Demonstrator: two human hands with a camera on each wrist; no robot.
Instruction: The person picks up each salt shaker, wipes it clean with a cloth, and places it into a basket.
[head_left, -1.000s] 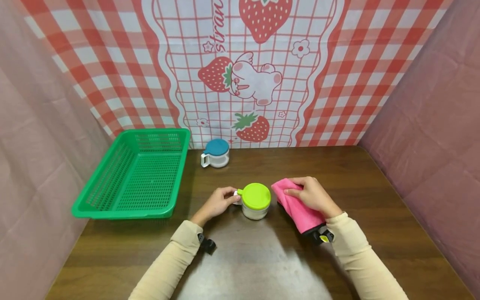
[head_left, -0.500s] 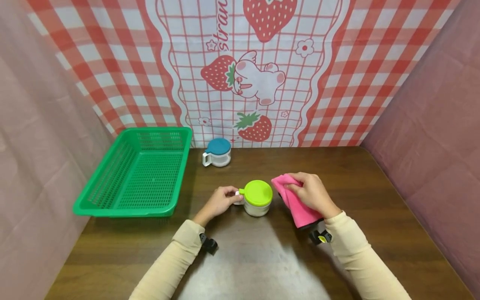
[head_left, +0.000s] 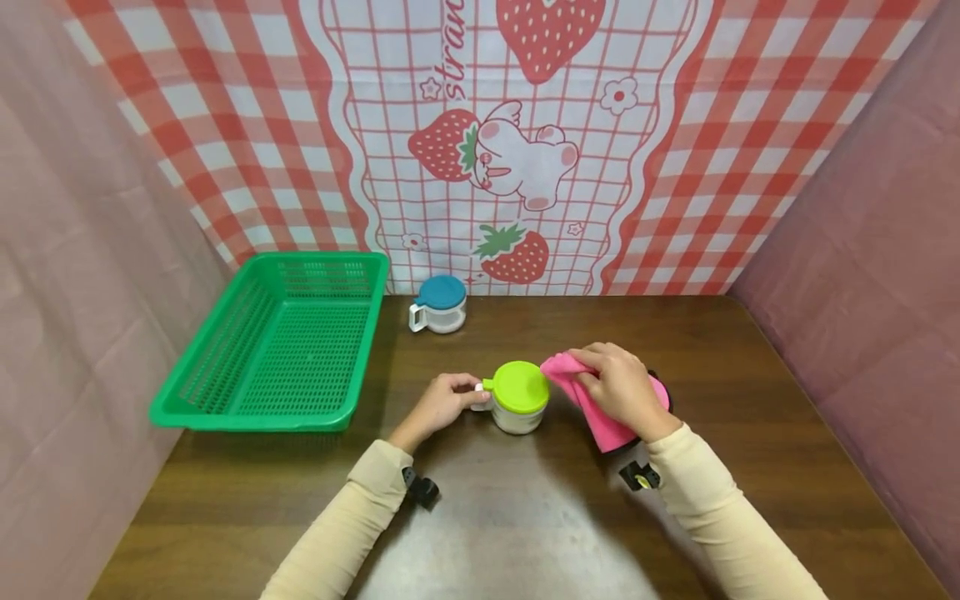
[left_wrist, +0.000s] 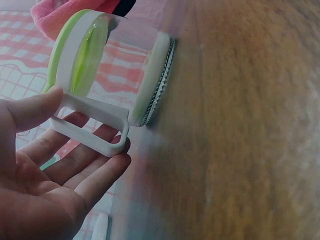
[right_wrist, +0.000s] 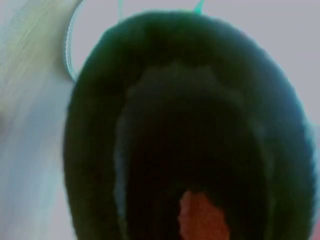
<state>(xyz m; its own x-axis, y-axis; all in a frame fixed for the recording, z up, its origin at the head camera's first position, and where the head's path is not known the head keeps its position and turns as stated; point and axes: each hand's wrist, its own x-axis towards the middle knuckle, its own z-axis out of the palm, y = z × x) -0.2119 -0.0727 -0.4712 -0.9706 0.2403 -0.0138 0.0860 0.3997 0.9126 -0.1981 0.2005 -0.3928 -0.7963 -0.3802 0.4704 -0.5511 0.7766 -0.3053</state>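
A clear jar [head_left: 517, 418] with a bright green lid [head_left: 521, 386] stands upright on the table. My left hand [head_left: 441, 406] pinches its white handle [left_wrist: 82, 134]; in the left wrist view, the thumb lies on the handle's upper end and the other fingers stay behind it. My right hand [head_left: 621, 385] grips a pink cloth [head_left: 606, 427] with a dark border, its bunched tip beside the lid's right edge. Whether cloth and lid touch, I cannot tell. In the right wrist view, the cloth's blurred dark border [right_wrist: 95, 150] hides the right fingers.
A green perforated basket [head_left: 367, 350] stands at the left. Behind the jar, near the patterned backdrop [head_left: 667, 250], is a similar jar with a blue lid [head_left: 441, 292]. Pink curtains [head_left: 862, 250] flank the brown wooden table [head_left: 697, 333].
My right hand has brought the cloth's tip closer to the green lid, and part of the cloth now shows to the right of the hand. My left hand keeps its hold on the handle.
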